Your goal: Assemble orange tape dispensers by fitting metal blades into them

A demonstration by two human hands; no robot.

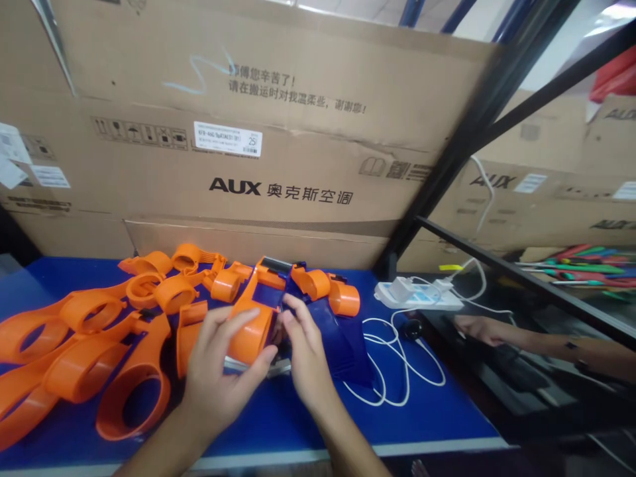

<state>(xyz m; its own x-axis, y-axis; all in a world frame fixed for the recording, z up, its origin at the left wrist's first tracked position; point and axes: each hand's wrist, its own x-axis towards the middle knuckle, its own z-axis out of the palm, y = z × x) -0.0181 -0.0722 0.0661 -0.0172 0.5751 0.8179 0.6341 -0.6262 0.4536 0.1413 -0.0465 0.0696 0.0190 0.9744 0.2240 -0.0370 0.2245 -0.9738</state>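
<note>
My left hand (216, 371) is wrapped round an orange plastic tape-dispenser body (251, 324), thumb and fingers curled on its round hub. My right hand (305, 351) presses against the same piece from the right, fingers pinched at its inner edge beside a dark blue plastic part (342, 338). A metal strip shows under the orange piece. Both hands hover just above the blue table (298, 417).
A heap of orange dispenser shells (99, 338) covers the table's left side. Big AUX cardboard boxes (278, 146) stand behind. A white power strip (420, 295) and looped white cable (397, 371) lie right. Another person's arm (536, 341) reaches in beyond a black frame.
</note>
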